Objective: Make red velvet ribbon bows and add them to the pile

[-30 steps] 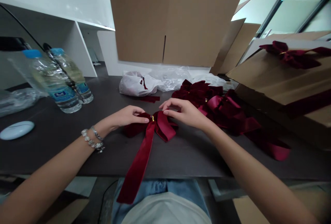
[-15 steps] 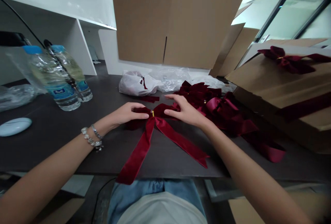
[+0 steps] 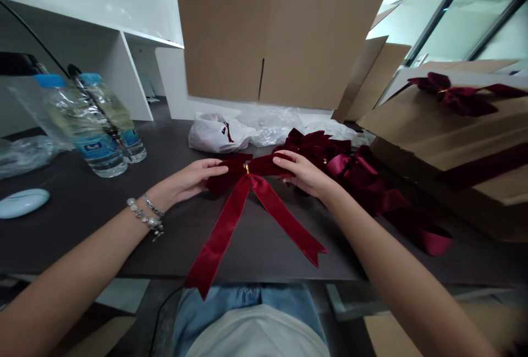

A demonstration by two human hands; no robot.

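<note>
Red velvet bow (image 3: 250,180) with a gold clasp (image 3: 247,168), at the middle of the bench (image 3: 165,258). Is pinched at the left loop (image 3: 225,181) by the left hand (image 3: 192,180), at the right loop (image 3: 264,166) by the right hand (image 3: 304,172). Sits left of heaped bows (image 3: 363,178), with two tails (image 3: 218,236) spreading nearward.

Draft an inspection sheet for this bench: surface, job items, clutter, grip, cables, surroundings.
Surface: dark tabletop, loaded along back and both sides.
Job items: red bow with gold band; left tail reaches past the front edge.
Clutter: ribbon pile, plastic bags, two water bottles, pale mouse.
Grip: left hand and right hand each pinch a loop of the bow.
Cables: thin dark cable below the front edge.
Surroundings: upright cardboard sheet behind; cardboard box at right.
</note>
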